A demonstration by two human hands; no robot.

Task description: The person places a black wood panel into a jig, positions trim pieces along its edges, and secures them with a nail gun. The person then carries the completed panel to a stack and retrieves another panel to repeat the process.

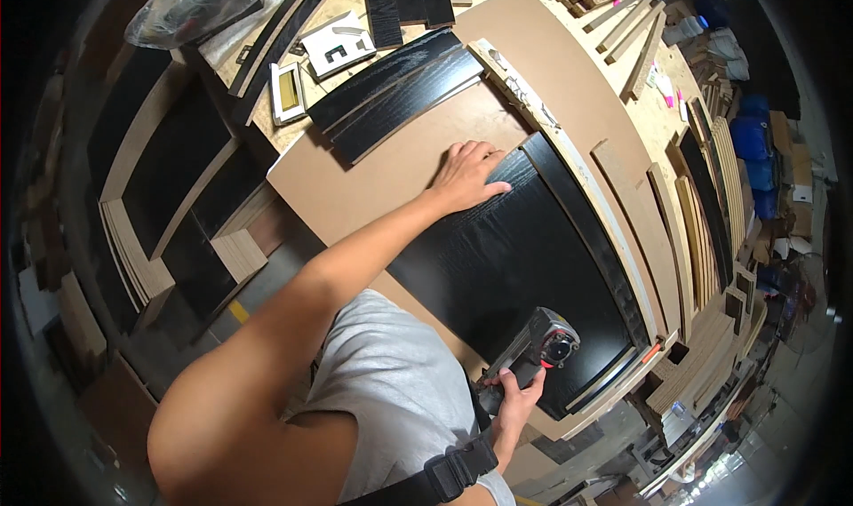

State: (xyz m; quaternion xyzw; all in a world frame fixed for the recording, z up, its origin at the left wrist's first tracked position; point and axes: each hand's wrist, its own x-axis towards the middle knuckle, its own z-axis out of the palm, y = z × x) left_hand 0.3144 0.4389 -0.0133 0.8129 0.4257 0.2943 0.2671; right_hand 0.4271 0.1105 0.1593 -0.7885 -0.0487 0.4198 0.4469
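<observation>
A large black wood-grain panel [515, 257] lies on a brown board [355, 186] on the workbench. My left hand [468, 175] rests flat on the panel's far corner, fingers spread. My right hand [514, 395] grips a black power tool [540, 344] with a round red-and-grey end, held at the panel's near edge. A narrow black strip [582, 231] lies along the panel's right side, next to a pale edged strip [569, 151].
Black curved slats [391, 93] lie at the far side of the board. White small trays [333, 48] and a plastic bag [200, 4] sit beyond. Wooden strips [702, 231] stack at right. Black panels [169, 186] stand on shelves at left.
</observation>
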